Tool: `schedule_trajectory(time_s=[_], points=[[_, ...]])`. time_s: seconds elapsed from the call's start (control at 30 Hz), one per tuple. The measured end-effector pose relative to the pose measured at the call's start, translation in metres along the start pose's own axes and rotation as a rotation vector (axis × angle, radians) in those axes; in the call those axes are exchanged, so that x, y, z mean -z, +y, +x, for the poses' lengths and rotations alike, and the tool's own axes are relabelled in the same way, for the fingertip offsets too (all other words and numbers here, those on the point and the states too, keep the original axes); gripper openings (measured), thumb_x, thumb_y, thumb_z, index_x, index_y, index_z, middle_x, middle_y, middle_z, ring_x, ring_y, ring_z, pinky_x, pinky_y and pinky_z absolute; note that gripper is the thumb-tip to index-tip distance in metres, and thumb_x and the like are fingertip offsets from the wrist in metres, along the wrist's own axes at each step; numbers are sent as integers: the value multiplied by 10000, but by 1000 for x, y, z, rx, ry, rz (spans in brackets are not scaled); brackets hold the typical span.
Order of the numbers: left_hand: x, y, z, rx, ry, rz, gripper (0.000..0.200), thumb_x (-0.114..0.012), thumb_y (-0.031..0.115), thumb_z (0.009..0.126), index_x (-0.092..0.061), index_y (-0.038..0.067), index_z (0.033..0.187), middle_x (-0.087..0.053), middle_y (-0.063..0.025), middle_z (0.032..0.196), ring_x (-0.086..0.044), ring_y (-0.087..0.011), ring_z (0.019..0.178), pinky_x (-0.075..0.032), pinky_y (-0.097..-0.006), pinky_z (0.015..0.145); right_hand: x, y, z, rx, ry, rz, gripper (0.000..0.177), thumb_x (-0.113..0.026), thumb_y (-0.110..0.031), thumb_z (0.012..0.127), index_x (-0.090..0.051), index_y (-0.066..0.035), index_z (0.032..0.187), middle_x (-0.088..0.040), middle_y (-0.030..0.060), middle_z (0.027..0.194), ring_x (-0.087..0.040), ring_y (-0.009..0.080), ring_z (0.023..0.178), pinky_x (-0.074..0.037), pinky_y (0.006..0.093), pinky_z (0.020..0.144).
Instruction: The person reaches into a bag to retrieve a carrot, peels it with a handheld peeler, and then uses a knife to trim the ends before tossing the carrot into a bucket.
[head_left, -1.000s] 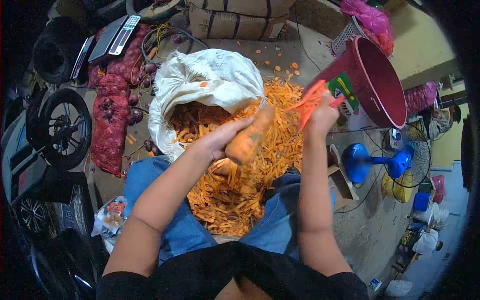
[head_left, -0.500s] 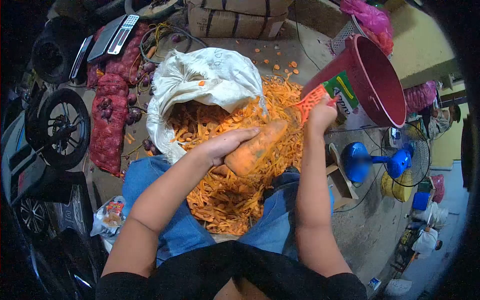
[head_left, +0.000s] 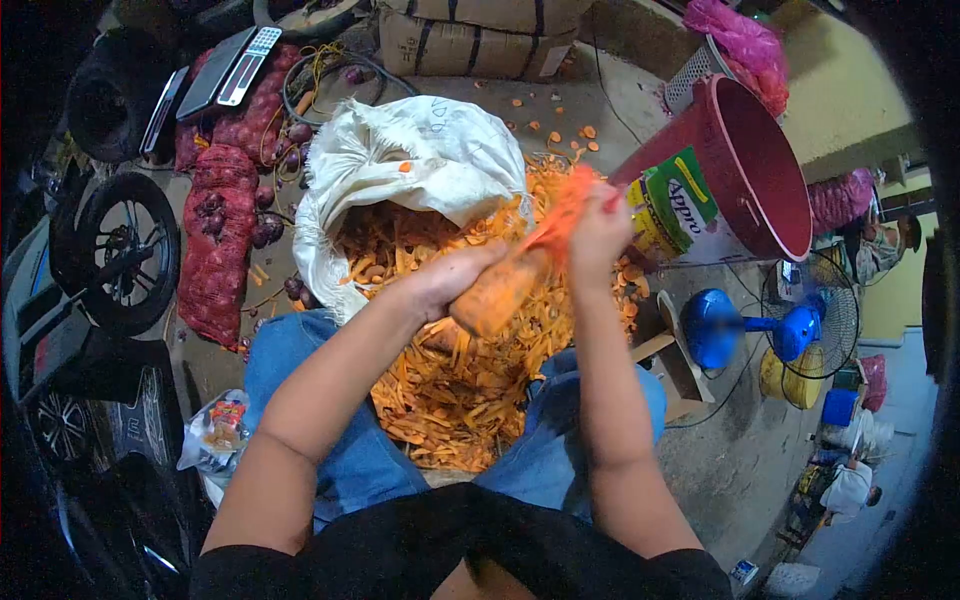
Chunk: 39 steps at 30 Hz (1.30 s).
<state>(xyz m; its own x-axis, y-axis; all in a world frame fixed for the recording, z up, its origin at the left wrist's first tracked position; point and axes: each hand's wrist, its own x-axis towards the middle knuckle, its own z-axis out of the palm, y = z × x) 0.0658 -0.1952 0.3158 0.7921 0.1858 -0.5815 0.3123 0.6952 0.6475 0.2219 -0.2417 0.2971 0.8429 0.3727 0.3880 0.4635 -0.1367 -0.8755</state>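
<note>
My left hand (head_left: 458,277) is closed round a large carrot (head_left: 492,298), held at a slant above a heap of orange peelings (head_left: 450,400). In my right hand (head_left: 602,235) is an orange-red peeler (head_left: 562,215), blurred by motion, its head over the carrot's far end. A white woven sack (head_left: 430,140) lies open beyond my left hand, with more peelings at its mouth. The heap lies between my knees.
A dark red bucket (head_left: 700,190) stands to the right, near a blue fan (head_left: 715,325) and an open cardboard box (head_left: 680,370). Onion sacks (head_left: 215,245), a scale (head_left: 215,75) and a motorcycle wheel (head_left: 128,250) are at the left. Two people are far right.
My right hand has moved left and slightly down with the peeler, from beside the bucket onto the carrot. The carrot has tilted slightly and its far end is now partly covered.
</note>
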Motion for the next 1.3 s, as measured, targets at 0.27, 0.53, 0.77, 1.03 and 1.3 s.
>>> schedule_trajectory(time_s=[0.27, 0.53, 0.77, 1.03, 1.3], points=[[14, -2, 8, -17, -77, -285, 362, -370, 285, 823, -412, 35, 1082, -497, -96, 1020, -529, -160, 855, -444, -296, 724, 18, -13, 16, -405, -10, 544, 241, -445, -205, 806, -493, -1, 687, -476, 3, 599, -409, 93, 507, -348, 263, 473], [12, -13, 20, -129, 35, -261, 355, -310, 295, 838, -436, 32, 1041, -537, -81, 922, -533, -161, 812, -441, -298, 716, 0, -37, -32, -114, -289, 49, 212, -434, -165, 802, -463, 5, 679, -454, 35, 568, -408, 107, 536, -355, 273, 511], [0, -4, -7, -116, -139, -121, 373, -333, 250, 834, -368, 27, 1131, -468, -85, 1074, -502, -168, 913, -421, -306, 765, 30, 38, 45, -543, 233, 163, 232, -429, -201, 812, -463, -20, 670, -457, 2, 600, -411, 89, 524, -342, 235, 483], [16, -6, 17, -112, -29, -485, 366, -297, 279, 842, -401, 31, 1091, -523, -94, 971, -533, -188, 837, -438, -323, 735, -4, -41, -37, -84, -239, 199, 207, -430, -198, 813, -482, -10, 744, -454, 14, 585, -393, 83, 519, -322, 234, 455], [-2, -7, -1, -1, -54, -173, 356, -367, 285, 828, -438, 20, 1055, -520, -95, 988, -531, -159, 855, -439, -284, 740, 15, 37, 33, -250, 186, 61, 222, -447, -198, 806, -480, 1, 714, -459, 19, 587, -411, 107, 519, -339, 254, 475]])
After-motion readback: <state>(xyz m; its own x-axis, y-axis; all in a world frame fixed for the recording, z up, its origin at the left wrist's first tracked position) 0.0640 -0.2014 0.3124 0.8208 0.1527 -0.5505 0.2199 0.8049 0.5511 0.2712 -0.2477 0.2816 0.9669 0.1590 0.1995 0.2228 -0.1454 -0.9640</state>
